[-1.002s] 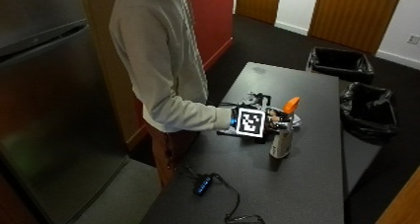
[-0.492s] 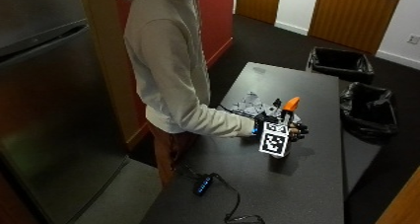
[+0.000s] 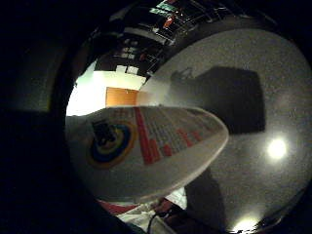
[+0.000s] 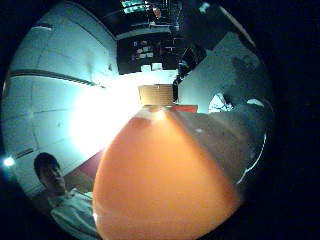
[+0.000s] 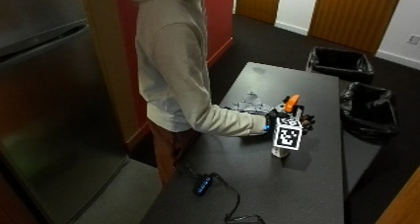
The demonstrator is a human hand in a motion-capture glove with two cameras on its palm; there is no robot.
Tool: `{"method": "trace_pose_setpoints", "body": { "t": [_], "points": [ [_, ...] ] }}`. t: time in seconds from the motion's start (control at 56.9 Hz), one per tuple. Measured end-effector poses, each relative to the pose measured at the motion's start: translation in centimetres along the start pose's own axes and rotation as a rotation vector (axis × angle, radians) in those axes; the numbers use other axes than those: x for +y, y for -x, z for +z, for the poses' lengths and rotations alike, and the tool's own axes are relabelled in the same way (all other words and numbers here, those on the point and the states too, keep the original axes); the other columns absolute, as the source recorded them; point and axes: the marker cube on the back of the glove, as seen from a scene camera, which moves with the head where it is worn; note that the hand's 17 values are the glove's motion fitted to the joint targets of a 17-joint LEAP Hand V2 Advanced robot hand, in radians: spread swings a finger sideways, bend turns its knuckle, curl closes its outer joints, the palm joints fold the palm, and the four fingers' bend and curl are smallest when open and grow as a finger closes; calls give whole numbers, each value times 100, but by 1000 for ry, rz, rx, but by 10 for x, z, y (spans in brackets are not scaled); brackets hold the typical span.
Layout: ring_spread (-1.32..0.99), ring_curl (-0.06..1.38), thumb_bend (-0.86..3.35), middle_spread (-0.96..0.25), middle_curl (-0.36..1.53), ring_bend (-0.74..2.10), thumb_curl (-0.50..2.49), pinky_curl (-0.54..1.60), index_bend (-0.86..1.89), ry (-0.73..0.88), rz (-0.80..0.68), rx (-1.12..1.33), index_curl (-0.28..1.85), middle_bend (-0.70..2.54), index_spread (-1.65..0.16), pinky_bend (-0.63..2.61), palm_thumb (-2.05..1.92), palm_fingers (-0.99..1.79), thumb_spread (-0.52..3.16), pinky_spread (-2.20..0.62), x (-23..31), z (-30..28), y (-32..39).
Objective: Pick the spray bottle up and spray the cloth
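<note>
In the outside view a white spray bottle with an orange head (image 5: 292,103) stands upright on the dark table (image 5: 262,184). My gloved right hand (image 5: 291,127) is wrapped round its body, with fingers curling round the far side. A crumpled grey cloth (image 5: 252,104) lies on the table just behind my forearm, beside the bottle. The bottle's white labelled body (image 3: 146,151) fills the little finger side palm view. Its orange head (image 4: 160,185) fills the thumb side palm view.
Two black bins (image 5: 340,63) (image 5: 368,110) stand on the floor past the table's right edge. A small device with blue lights (image 5: 202,184) and its cable lie near the table's front left. A steel fridge (image 5: 52,110) stands at the left.
My hand has moved right from beside the bottle onto it and now grips its body. The bottle still stands in the same spot on the table.
</note>
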Motion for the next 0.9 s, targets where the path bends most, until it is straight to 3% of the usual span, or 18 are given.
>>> {"method": "trace_pose_setpoints", "body": {
  "t": [0.141,0.246,0.352,0.492,0.897],
  "points": [
    [-17,31,-1,-18,36,41,35,30,19,26,-15,24,30,26,-37,25,62,62,89,6,-7,11,11],
    [-19,33,4,-16,37,49,40,30,19,48,-16,52,32,29,-33,22,78,109,89,-1,-16,27,21],
    [-18,37,2,-15,41,51,46,34,20,89,-22,116,37,35,-27,27,87,131,75,-11,-23,40,34],
    [-18,41,-1,-14,46,54,55,36,29,157,-31,247,44,47,-22,27,93,143,50,-19,-35,70,50],
    [-17,48,-3,-12,51,65,68,39,44,344,-59,994,52,58,-17,34,94,142,18,-25,-18,108,146]
  ]
}}
